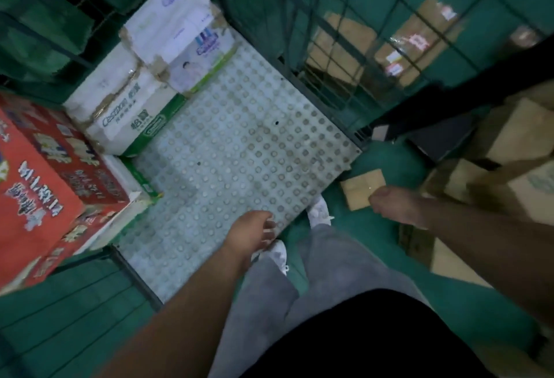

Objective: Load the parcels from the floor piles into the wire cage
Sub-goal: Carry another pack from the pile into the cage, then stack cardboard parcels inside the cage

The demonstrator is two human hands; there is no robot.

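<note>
I see a red box [45,173] on the far left edge of the plate [239,143], the studded floor of the cage [344,47]. It rests on white and green cartons. Just beyond it, along the plate's left back edge, white packs [120,101] are stacked, and another white pack [180,32] sits on top, against the rear mesh. The middle and right of the plate are bare studs.

My left grip [254,230] hangs over the plate's near edge. Its fingers are loosely curled and it holds nothing. Just right of it, my white shoes [319,212] stand on the green floor [374,257] at the plate's near corner.

Right of that corner and off the plate, a small parcel [359,188] of brown card lies on the floor. My right grip [392,205] is at the parcel's right near corner and overlaps it. The blur there is heavy, so I cannot tell whether it is closed on the parcel or only touching it.

Behind the mesh on the plate's right side are brown cartons [419,41] with tape and labels. Further right of the plate, past my right arm, a pile [509,143] of brown boxes sits on the floor.
</note>
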